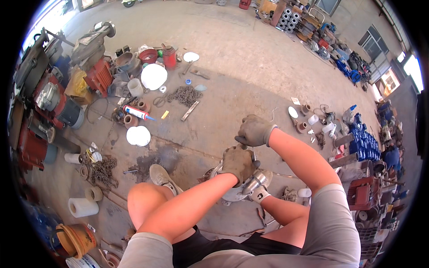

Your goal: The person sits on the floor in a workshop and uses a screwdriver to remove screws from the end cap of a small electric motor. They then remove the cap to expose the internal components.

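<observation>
Between my feet sits a round, light-grey metal casting, with a shiny silver cylindrical stub sticking out beside my right shoe. My left hand, in a dirty grey-brown work glove, is bent over the casting's top and grips it; its fingertips are partly hidden. Just above and to the right, my right hand wears a matching glove and is closed in a fist. Whatever that fist holds, if anything, is hidden inside it. Pliers lie on the floor close to the casting.
Left lie a sealant tube, a chain, a rusty chain heap and a white roll. A red can stands farther off. Blue parts and collars sit right. Machinery lines the left side.
</observation>
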Motion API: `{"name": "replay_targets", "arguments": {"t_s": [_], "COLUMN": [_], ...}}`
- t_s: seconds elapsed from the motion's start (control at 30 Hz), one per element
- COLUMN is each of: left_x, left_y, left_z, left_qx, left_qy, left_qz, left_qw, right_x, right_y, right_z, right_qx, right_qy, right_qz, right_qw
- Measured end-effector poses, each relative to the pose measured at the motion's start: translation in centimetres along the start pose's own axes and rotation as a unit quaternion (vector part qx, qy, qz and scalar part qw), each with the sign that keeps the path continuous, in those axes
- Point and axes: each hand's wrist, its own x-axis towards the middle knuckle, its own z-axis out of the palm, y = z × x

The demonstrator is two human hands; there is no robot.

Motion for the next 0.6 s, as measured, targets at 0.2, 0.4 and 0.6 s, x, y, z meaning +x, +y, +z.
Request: {"name": "replay_targets", "arguments": {"t_s": [0.2, 0.4, 0.6], "left_x": [-0.1, 0.8, 1.6], "left_y": [0.1, -0.5, -1.0], "left_z": [-0.5, -1.0, 0.1], "left_qx": [-0.033, -0.050, -0.105], "left_qy": [-0.019, -0.072, -0.029], "left_qz": [-0.002, 0.004, -0.006], "left_qw": [0.999, 0.996, 0.994], "right_x": [-2.5, -0.8, -1.9], "right_y": [-0.6, -1.9, -1.1], "right_z": [0.2, -1.2, 2.3], "right_qx": [0.000, -0.022, 0.042], "right_qy": [0.067, 0.023, 0.079], "right_qz": [0.061, 0.044, 0.128], "right_qw": [0.996, 0.999, 0.988]}}
